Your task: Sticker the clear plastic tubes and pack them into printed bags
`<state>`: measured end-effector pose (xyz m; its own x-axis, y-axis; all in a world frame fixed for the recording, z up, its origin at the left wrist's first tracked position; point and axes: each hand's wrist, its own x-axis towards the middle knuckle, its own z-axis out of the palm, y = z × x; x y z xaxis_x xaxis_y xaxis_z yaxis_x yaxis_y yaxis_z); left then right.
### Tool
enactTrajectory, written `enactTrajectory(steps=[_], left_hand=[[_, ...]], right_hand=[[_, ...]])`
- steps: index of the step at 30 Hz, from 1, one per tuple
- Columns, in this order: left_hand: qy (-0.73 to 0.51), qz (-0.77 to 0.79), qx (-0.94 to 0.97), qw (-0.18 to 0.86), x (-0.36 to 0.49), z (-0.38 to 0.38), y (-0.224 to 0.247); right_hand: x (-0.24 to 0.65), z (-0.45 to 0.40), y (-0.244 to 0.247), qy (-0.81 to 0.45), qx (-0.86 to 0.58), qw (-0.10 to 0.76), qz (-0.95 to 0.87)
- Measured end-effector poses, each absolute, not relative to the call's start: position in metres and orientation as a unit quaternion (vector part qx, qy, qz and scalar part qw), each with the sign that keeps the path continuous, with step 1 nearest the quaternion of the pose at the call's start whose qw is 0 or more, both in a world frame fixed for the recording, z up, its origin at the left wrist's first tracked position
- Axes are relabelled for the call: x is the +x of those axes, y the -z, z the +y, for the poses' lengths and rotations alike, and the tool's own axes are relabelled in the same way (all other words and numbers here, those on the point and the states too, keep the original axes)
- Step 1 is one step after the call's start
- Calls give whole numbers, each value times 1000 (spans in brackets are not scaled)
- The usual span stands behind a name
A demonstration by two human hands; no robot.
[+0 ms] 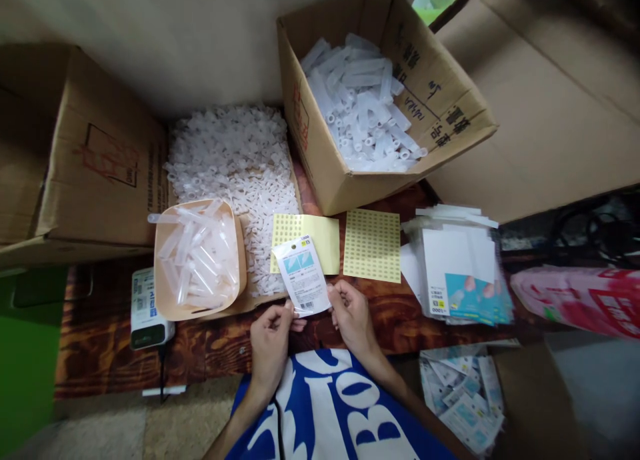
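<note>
Between my two hands is a small flat printed pouch, white with blue pictures and a hang hole at its top end. My left hand pinches its lower left corner. At its lower right edge, my right hand has thumb and fingers closed on it. The pouch tilts a little and overlaps a yellow sticker sheet. To the right lies a second sheet of small stickers. A stack of printed pouches sits farther right.
A tub of clear plastic tubes stands at left, before a tray of small white pieces. Behind is a carton of translucent tubes. Another carton stands left, near a white device. Filled pouches lie below the table's right side.
</note>
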<state>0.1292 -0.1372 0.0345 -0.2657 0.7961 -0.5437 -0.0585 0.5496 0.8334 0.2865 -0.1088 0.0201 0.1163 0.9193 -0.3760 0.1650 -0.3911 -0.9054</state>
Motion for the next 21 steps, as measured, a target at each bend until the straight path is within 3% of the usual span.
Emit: enactTrajectory(steps=[7, 13, 21], left_hand=[[-379, 674, 205, 600, 129, -129, -36], [-431, 676, 125, 585, 124, -141, -39], [-458, 602, 168, 632, 132, -139, -44]], right_hand=[[283, -103, -11, -475, -674, 360, -438], [287, -104, -10, -461, -668, 378, -445], [293, -118, -14, -523, -619, 413, -416]])
